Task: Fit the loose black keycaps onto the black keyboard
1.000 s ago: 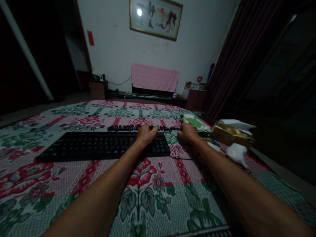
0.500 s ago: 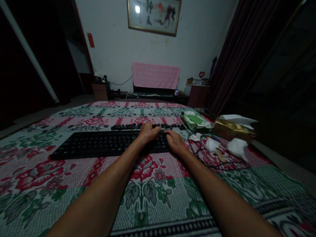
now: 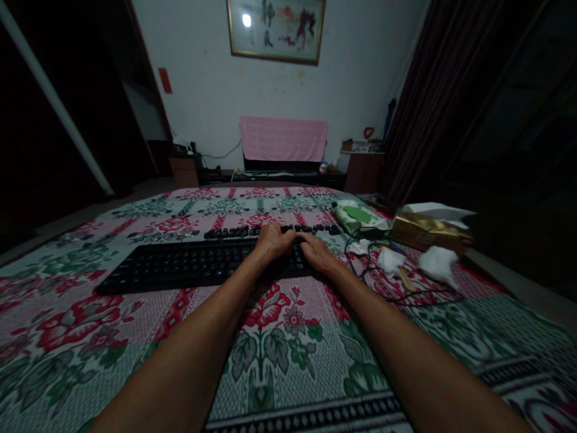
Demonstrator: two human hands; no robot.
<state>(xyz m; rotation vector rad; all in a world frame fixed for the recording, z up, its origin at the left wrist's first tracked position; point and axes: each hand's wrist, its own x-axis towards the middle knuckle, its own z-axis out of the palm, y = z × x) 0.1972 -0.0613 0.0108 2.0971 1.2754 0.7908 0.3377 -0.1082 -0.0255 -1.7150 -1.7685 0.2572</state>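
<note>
A black computer keyboard (image 3: 180, 264) lies lengthwise before me on the flowered cloth. Over its right part, my left hand (image 3: 273, 242) is closed, thumb pointing right, its other fingers mostly hidden behind the hand. My right hand (image 3: 317, 252) rests at the number-pad end, fingers curled in toward the left thumb, and the fingertips of both hands meet near the keyboard's back edge. Whatever is between them is hidden or too small to name. Just behind the keyboard runs a row of loose black keycaps (image 3: 232, 231), partly covered by my left hand.
To the right lie a green-and-white tissue pack (image 3: 358, 218), a gold tissue box (image 3: 430, 231), crumpled white tissues (image 3: 391, 262), a flat wooden-looking piece (image 3: 407, 280) and a black cable (image 3: 419, 294). The patterned cloth (image 3: 288, 373) covers the surface.
My right fingertips have come closer to the left thumb and now meet it. The view has shifted slightly; the keyboard and other things stay in place.
</note>
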